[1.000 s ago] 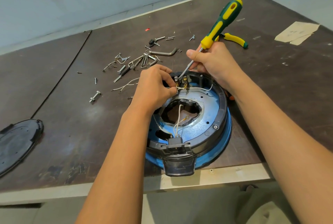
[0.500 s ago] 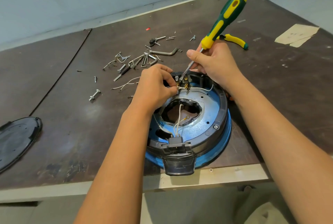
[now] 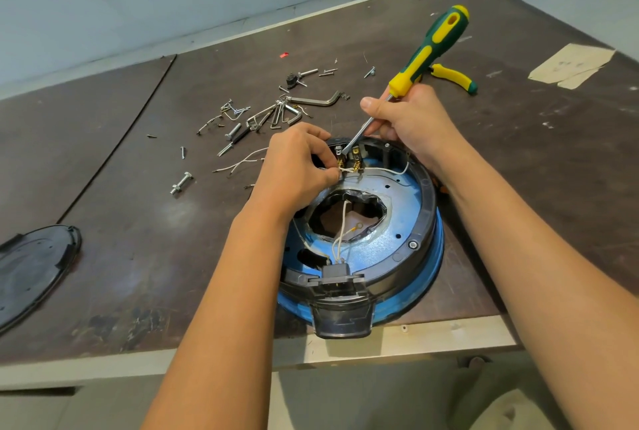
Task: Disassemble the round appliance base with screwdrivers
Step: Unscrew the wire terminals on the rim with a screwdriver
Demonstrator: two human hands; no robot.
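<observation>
Screwdriver [image 3: 428, 49] handle slightly lower, tight in right hand [image 3: 411, 121]; white wire [image 3: 346, 169] of opened blue base [image 3: 404, 222] pinched in left hand [image 3: 294, 160]

The black round cover [image 3: 34, 267] at the left is cut off by the picture's edge. The left side of the round appliance base [image 3: 397, 232] is covered by the left hand [image 3: 294, 166], one end of the white wire [image 3: 383, 172] is lost between its pinching fingers, and the shaft of the screwdriver [image 3: 428, 45] is partly hidden by the right hand [image 3: 411, 121] that grips it. The pieces in the pile of small metal parts [image 3: 262, 118] are too small to be told apart, and the working end of the yellow-handled tool [image 3: 453, 76] is hidden behind the screwdriver.
</observation>
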